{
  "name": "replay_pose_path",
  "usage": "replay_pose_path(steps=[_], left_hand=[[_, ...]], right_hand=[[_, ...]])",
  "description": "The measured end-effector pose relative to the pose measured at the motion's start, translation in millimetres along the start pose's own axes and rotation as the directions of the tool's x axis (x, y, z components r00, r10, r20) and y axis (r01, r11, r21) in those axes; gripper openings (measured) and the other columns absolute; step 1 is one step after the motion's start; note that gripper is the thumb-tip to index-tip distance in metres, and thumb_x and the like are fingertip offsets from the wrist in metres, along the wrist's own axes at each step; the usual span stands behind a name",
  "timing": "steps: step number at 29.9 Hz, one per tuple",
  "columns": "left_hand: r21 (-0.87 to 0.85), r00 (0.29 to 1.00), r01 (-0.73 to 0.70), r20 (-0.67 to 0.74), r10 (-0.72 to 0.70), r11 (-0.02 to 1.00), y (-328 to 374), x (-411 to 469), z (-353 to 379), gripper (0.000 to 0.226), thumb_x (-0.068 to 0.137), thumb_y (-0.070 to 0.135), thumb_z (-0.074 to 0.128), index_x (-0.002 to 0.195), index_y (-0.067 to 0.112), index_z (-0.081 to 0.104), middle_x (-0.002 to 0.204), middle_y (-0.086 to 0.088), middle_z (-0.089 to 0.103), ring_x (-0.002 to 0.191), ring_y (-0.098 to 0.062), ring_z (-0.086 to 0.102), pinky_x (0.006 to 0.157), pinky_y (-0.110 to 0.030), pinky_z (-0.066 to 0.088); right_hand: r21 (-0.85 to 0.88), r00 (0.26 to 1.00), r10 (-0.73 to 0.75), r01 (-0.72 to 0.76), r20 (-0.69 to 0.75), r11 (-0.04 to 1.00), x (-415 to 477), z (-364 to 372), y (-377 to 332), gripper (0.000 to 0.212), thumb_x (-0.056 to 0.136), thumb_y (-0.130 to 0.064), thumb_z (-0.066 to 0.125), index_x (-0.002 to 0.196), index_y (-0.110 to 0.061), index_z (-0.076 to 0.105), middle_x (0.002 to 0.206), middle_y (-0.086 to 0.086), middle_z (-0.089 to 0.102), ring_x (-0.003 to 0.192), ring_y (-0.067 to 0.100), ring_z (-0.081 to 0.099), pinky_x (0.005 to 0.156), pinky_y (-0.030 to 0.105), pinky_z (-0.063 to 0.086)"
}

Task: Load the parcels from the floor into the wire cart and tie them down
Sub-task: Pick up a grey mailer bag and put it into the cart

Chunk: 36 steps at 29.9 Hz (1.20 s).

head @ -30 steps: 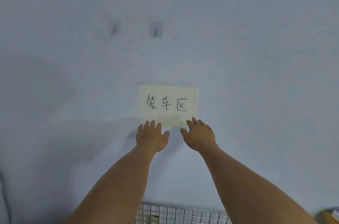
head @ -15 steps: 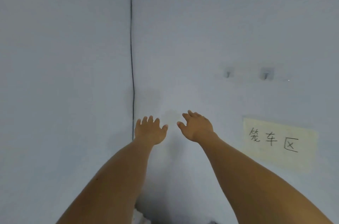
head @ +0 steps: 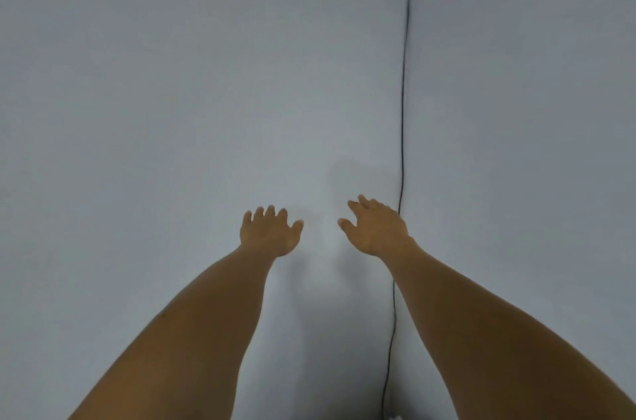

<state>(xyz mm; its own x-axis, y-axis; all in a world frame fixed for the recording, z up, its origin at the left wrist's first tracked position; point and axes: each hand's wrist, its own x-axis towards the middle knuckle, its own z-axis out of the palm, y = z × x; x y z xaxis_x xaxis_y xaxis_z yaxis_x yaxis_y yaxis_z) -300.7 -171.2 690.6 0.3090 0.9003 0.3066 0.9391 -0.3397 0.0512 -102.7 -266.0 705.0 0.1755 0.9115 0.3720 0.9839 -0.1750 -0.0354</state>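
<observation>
Gaze swung left, losing the sign and wire cart; left hand and right hand reached out, fingers spread, gripping nothing, black cable just beyond the right; parcels unseen, loading judged not yet begun.

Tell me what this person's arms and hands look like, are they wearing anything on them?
Nothing is worn. The left forearm and right forearm are bare all the way to the frame edge, with no sleeves showing. The left hand and right hand carry no gloves, and no watch, ring or wristband is visible.
</observation>
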Motion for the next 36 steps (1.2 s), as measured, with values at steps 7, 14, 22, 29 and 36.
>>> replay_pose_path(steps=[7, 14, 22, 29, 36], left_hand=[[0.075, 0.999, -0.04, 0.005, 0.04, 0.996, -37.5, 66.8, 30.5, 0.072, 0.106, 0.061, 0.013, 0.165, 0.022, 0.018, 0.173, -0.005, 0.011, 0.16, -0.028, 0.004, 0.129, -0.048, -0.001], [0.027, 0.978, -0.205, -0.024, 0.206, 0.978, 28.9, 160.1, 68.1, 0.07, 0.106, 0.061, 0.013, 0.165, 0.023, 0.02, 0.173, -0.005, 0.013, 0.16, -0.029, 0.007, 0.129, -0.049, 0.001], [-0.1, 0.908, -0.418, -0.014, 0.419, 0.903, 172.8, 248.0, 96.4, 0.07, 0.106, 0.06, 0.015, 0.164, 0.022, 0.024, 0.172, -0.007, 0.017, 0.159, -0.03, 0.012, 0.128, -0.049, 0.004], [-0.153, 0.771, -0.627, 0.02, 0.637, 0.764, 294.8, 261.7, 143.5, 0.072, 0.106, 0.061, 0.013, 0.164, 0.021, 0.024, 0.172, -0.007, 0.018, 0.158, -0.031, 0.013, 0.128, -0.05, 0.005], [-0.23, 0.648, -0.727, 0.082, 0.757, 0.647, 366.2, 267.7, 214.4, 0.071, 0.106, 0.061, 0.015, 0.162, 0.019, 0.028, 0.17, -0.007, 0.025, 0.156, -0.031, 0.021, 0.128, -0.049, 0.01]], right_hand=[[0.018, 1.0, 0.015, -0.015, 0.008, 1.0, 79.7, 41.4, -34.1, 0.066, 0.107, -0.056, 0.027, 0.163, -0.021, 0.023, 0.172, 0.003, 0.014, 0.157, 0.025, 0.018, 0.127, 0.044, 0.017], [-0.073, 0.991, 0.132, -0.133, -0.024, 0.988, 134.0, 62.1, 26.2, 0.064, 0.107, -0.056, 0.028, 0.161, -0.021, 0.027, 0.171, 0.003, 0.019, 0.155, 0.025, 0.023, 0.124, 0.044, 0.022], [-0.102, 0.897, 0.436, -0.442, -0.08, 0.891, 162.2, 67.5, 157.1, 0.065, 0.107, -0.056, 0.026, 0.161, -0.021, 0.029, 0.17, 0.004, 0.02, 0.156, 0.026, 0.021, 0.126, 0.047, 0.018], [-0.158, 0.764, 0.64, -0.645, -0.088, 0.748, 126.7, 94.0, 241.5, 0.064, 0.106, -0.056, 0.027, 0.159, -0.021, 0.031, 0.17, 0.004, 0.023, 0.156, 0.026, 0.02, 0.126, 0.046, 0.016], [-0.034, 0.602, 0.797, -0.799, -0.054, 0.601, 98.2, 145.0, 293.1, 0.064, 0.107, -0.055, 0.031, 0.16, -0.02, 0.03, 0.168, 0.003, 0.026, 0.154, 0.026, 0.026, 0.123, 0.045, 0.024]])
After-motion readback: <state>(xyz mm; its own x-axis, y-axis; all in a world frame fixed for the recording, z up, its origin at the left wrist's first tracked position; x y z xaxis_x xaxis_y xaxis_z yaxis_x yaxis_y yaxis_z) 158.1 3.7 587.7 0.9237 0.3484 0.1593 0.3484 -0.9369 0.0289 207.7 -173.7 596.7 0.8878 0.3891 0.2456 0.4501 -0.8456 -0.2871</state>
